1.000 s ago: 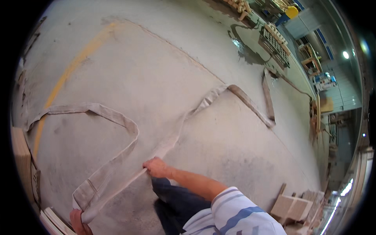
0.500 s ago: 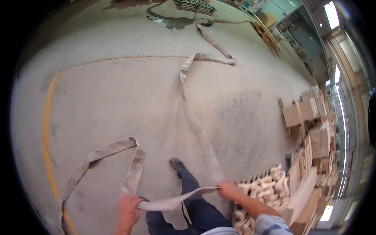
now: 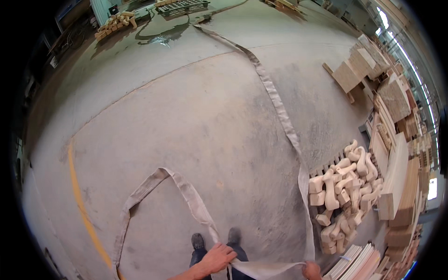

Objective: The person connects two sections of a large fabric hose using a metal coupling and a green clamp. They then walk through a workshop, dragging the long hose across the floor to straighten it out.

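Note:
A long, flat, off-white fabric hose (image 3: 268, 88) lies over the concrete floor, and I hold a stretch of it low in front of my legs. My left hand (image 3: 219, 258) is closed on the hose above my shoes. At the lower right my right hand (image 3: 311, 270), partly cut off by the picture's edge, grips it too. Between the two hands the band sags a little. From the right hand it runs away to a wet patch (image 3: 163, 35) far off; from the left hand it bends in a loop across the floor to the lower left.
Carved wooden legs (image 3: 345, 186) are heaped close by on the right. Beyond them stand stacked boards (image 3: 406, 200) and wooden blocks (image 3: 359, 70). A yellow line (image 3: 84, 210) marks the floor at left. Another wood pile (image 3: 115, 24) and a pallet (image 3: 182, 6) are at the back.
Both hands have shifted right with the hose. Its far stretch has swung right and lost its sharp folds, now running past the wooden legs. The view has turned, and both feet now show.

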A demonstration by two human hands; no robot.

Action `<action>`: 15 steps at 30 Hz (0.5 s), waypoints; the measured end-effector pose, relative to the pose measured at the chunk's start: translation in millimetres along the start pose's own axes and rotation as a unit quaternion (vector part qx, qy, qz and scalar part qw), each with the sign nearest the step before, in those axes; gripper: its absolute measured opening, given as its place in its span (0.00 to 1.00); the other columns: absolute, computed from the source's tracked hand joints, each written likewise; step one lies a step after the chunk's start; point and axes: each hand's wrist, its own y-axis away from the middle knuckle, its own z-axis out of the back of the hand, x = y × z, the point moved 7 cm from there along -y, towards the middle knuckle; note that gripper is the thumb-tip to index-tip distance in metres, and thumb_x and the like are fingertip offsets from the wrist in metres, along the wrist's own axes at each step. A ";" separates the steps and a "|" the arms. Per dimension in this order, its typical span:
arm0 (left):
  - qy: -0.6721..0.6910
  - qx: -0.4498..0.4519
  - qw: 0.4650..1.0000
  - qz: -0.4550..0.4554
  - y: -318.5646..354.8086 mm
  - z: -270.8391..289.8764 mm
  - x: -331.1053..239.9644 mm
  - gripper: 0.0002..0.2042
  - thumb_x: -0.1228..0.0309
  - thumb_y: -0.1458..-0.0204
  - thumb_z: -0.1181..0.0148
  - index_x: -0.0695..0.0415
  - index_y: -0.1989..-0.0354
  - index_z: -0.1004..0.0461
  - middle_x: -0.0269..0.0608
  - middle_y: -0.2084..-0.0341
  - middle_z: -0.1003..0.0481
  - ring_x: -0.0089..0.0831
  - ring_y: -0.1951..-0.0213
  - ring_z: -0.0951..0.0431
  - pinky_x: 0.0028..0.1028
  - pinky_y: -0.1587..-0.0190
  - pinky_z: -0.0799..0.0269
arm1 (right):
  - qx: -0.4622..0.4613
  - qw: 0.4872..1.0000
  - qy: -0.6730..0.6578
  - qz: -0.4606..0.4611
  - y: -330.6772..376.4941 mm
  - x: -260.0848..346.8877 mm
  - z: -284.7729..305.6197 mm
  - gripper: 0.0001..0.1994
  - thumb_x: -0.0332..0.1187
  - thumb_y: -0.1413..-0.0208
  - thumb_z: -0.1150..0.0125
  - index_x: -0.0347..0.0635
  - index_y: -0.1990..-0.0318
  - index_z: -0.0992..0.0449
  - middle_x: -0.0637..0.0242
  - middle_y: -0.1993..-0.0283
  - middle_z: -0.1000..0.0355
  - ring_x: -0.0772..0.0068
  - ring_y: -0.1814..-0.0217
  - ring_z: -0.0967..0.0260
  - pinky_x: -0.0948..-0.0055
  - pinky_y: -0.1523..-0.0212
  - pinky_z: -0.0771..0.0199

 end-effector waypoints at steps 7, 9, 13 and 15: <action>-0.113 -0.036 0.990 0.082 46.9 -30.9 32.3 0.13 0.72 0.62 0.45 0.50 0.64 0.30 0.42 0.62 0.34 0.39 0.51 0.38 0.38 0.50 0.44 | -0.057 0.990 -0.128 -0.016 -24.2 44.7 -56.4 0.10 0.30 0.61 0.46 0.42 0.68 0.25 0.55 0.64 0.28 0.51 0.59 0.33 0.59 0.57 0.32; -0.089 0.012 0.995 0.050 57.9 -59.3 46.9 0.14 0.72 0.62 0.45 0.51 0.63 0.31 0.40 0.64 0.34 0.38 0.53 0.38 0.37 0.52 0.43 | -0.068 0.988 -0.133 -0.046 -20.7 41.8 -85.3 0.10 0.27 0.63 0.46 0.41 0.69 0.25 0.55 0.65 0.29 0.51 0.58 0.33 0.60 0.56 0.33; -0.083 0.095 0.990 0.069 98.7 -106.2 75.6 0.11 0.74 0.62 0.47 0.53 0.67 0.34 0.40 0.68 0.33 0.39 0.61 0.33 0.36 0.59 0.40 | -0.111 0.981 -0.155 0.017 -9.3 46.8 -130.2 0.11 0.24 0.64 0.46 0.40 0.68 0.25 0.54 0.64 0.29 0.50 0.57 0.35 0.60 0.55 0.34; -0.116 0.084 0.986 0.088 107.3 -100.4 71.1 0.09 0.74 0.61 0.48 0.54 0.68 0.34 0.43 0.68 0.33 0.40 0.61 0.32 0.37 0.60 0.38 | -0.134 0.977 -0.165 0.032 -5.8 57.1 -112.9 0.12 0.22 0.65 0.46 0.39 0.67 0.26 0.53 0.63 0.30 0.49 0.57 0.35 0.59 0.54 0.35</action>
